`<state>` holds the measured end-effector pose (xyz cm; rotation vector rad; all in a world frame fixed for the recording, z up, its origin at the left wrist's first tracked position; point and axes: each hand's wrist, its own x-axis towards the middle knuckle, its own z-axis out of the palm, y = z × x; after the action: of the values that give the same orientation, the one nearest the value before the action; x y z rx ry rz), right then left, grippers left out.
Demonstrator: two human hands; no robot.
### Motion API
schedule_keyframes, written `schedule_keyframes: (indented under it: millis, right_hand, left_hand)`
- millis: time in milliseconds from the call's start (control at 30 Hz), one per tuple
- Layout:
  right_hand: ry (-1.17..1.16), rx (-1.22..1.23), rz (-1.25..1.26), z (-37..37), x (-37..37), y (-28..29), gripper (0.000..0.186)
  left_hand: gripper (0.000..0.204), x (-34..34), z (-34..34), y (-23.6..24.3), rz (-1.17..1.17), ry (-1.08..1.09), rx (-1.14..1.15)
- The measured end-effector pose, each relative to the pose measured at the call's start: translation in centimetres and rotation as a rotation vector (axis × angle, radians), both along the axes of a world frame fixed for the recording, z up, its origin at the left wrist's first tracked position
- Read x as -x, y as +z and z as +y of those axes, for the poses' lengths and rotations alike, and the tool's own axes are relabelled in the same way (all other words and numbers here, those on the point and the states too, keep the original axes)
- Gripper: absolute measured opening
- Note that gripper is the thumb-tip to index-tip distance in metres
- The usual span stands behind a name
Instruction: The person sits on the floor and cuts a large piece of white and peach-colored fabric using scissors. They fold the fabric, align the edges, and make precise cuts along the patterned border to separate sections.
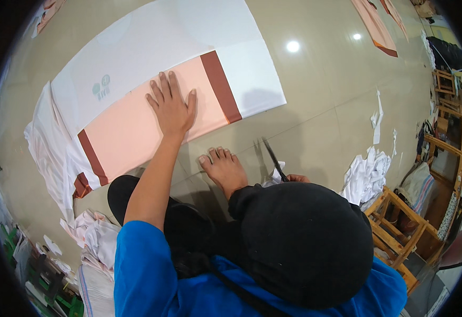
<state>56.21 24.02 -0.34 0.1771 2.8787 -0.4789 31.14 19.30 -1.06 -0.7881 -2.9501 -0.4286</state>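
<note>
My left hand point(171, 108) lies flat with its fingers spread on a peach fabric panel point(130, 129). Dark reddish-brown bands cross both ends of this panel. Beneath it, a larger white cloth point(162, 37) with a small grey print spreads over the floor. My right hand point(298, 178) is mostly hidden behind the black cap point(305, 238), with only some fingers showing. It holds a pair of dark scissors point(271, 153), whose blades point away from me above the tiles. A white scrap point(276, 173) is beside the scissors.
My bare foot point(224, 170) rests near the panel's edge. Crumpled white cloth point(365, 174) lies to the right by a wooden frame point(402, 222). More bunched fabric point(96, 232) sits at lower left. Peach pieces point(376, 26) lie at the far right.
</note>
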Motion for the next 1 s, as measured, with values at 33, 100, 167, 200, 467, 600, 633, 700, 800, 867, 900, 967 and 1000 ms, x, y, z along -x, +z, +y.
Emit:
schedule_keyframes:
  millis: [33,100,167,200,467,600,633,700,800,867,900,967,1000]
  right_hand:
    - [-0.007,0.000,-0.005,-0.1,0.2,0.1,0.038]
    - [-0.016,0.002,-0.009,-0.1,0.3,0.3,0.037]
    - [-0.037,-0.001,-0.003,0.0,0.1,0.4,0.036]
    - [-0.041,0.000,-0.002,-0.1,0.1,0.5,0.035]
    - [-0.104,-0.010,-0.001,-0.5,0.3,0.7,0.032]
    - [-0.250,-0.032,0.016,-0.8,1.0,1.9,0.031]
    - [-0.240,-0.020,0.004,-0.7,1.1,2.1,0.031]
    - [-0.181,0.011,-0.054,-0.3,1.1,2.6,0.030]
    - [-0.038,-0.011,0.010,0.5,1.0,2.6,0.028]
    - [0.000,-0.190,0.265,0.4,1.3,2.6,0.035]
    - [-0.009,-0.072,0.176,0.1,1.6,2.9,0.029]
    - [-0.055,0.070,-0.174,0.2,2.0,4.0,0.028]
    - [-0.035,0.022,-0.025,0.6,2.2,4.9,0.025]
  left_hand:
    - [0.087,-0.1,-0.1,0.0,-0.010,0.004,0.002]
    - [0.088,-0.1,-0.1,0.0,-0.013,0.007,-0.001]
    - [0.088,-0.1,-0.2,0.0,-0.022,0.012,0.011]
    - [0.088,-0.1,-0.1,0.0,-0.027,0.015,0.019]
    - [0.086,-0.1,0.0,-0.1,-0.013,0.022,0.043]
    - [0.087,-0.1,0.1,-0.2,-0.001,0.023,0.046]
    - [0.087,-0.1,0.1,-0.2,-0.008,0.023,0.058]
    - [0.089,-0.1,0.0,-0.2,-0.019,0.026,0.061]
    - [0.090,0.0,0.1,-0.3,-0.023,0.022,0.058]
    - [0.090,0.0,0.0,-0.3,-0.019,0.019,0.055]
    - [0.090,0.0,0.0,-0.4,-0.018,0.018,0.056]
    - [0.090,0.0,0.0,-0.4,-0.022,0.018,0.056]
    - [0.090,0.0,0.1,-0.4,-0.025,0.019,0.055]
